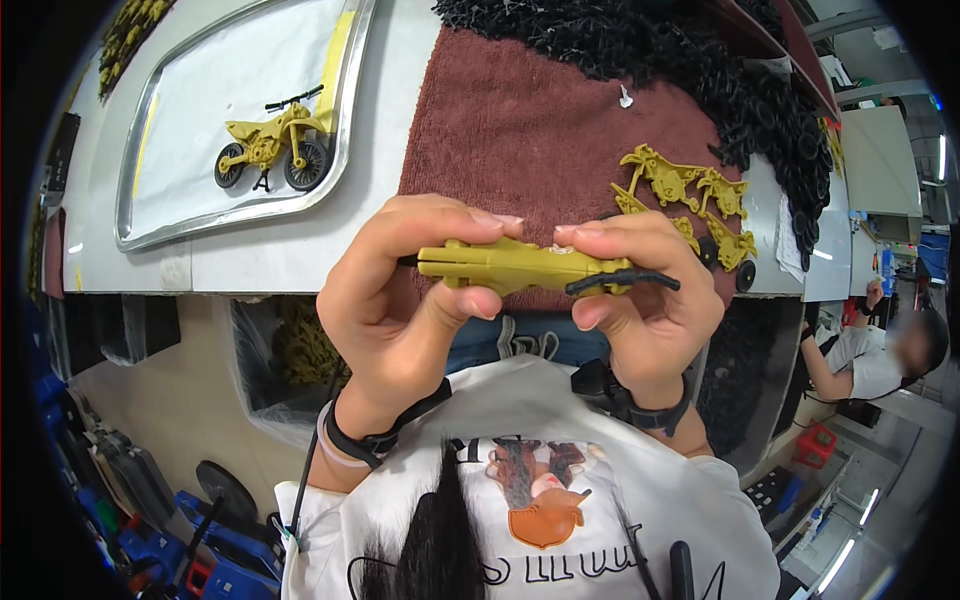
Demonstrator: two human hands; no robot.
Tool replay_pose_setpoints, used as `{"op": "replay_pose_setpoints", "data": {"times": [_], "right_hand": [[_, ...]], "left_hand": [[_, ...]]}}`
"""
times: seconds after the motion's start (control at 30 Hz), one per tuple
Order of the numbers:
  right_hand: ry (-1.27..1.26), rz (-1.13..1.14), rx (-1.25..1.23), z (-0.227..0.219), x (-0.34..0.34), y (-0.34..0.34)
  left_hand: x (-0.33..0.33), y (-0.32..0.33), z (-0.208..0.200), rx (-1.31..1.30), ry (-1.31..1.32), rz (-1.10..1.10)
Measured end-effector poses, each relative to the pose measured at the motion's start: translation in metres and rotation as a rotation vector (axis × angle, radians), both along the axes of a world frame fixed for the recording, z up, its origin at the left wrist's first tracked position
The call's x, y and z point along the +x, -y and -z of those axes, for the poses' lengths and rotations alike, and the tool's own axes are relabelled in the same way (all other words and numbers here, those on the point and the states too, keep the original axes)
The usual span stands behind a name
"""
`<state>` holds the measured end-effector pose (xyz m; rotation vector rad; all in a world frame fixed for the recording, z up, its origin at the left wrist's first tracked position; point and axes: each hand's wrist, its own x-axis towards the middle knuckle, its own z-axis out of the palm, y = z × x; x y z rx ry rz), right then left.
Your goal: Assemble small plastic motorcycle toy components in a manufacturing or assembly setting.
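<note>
Between my two hands, above the near edge of a brown-red towel (500,130), is a yellow toy motorcycle body (530,265) with black handlebars (625,282) at its right end. My left hand (405,285) pinches the left part of it between thumb and fingers. With thumb and fingers closed on the handlebar end, my right hand (645,285) grips the other side. Its underside is hidden. Right of my right hand, several yellow motorcycle parts (665,178) lie on the towel, with a black wheel (745,275) beside them.
A finished-looking yellow toy motorcycle (268,145) stands in a metal tray (180,238) lined with white at the left. Piles of small black parts (620,40) run along the back and right. Below the table edge is a bag-lined bin of yellow parts (305,340). Another person (865,350) sits far right.
</note>
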<state>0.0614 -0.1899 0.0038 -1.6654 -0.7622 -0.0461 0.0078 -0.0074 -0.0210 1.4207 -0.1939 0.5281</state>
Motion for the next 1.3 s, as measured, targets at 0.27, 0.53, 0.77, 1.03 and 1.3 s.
{"op": "replay_pose_setpoints", "data": {"times": [0.27,0.53,0.77,1.03,1.3], "right_hand": [[-0.428,-0.013,0.288,0.007,-0.003,-0.005],[-0.797,-0.18,0.562,0.022,0.003,-0.002],[-0.376,-0.198,0.109,0.011,0.006,-0.004],[-0.176,-0.114,0.049,0.01,0.002,-0.013],[-0.185,-0.063,0.058,0.006,-0.006,-0.022]], "left_hand": [[0.006,-0.008,-0.016,0.067,-0.18,0.089],[-0.001,0.003,-0.004,0.019,-0.273,0.003],[-0.008,0.004,-0.002,-0.081,-0.238,0.119],[-0.01,0.01,0.009,-0.056,-0.12,0.038],[-0.01,0.007,0.018,0.154,0.082,-0.115]]}}
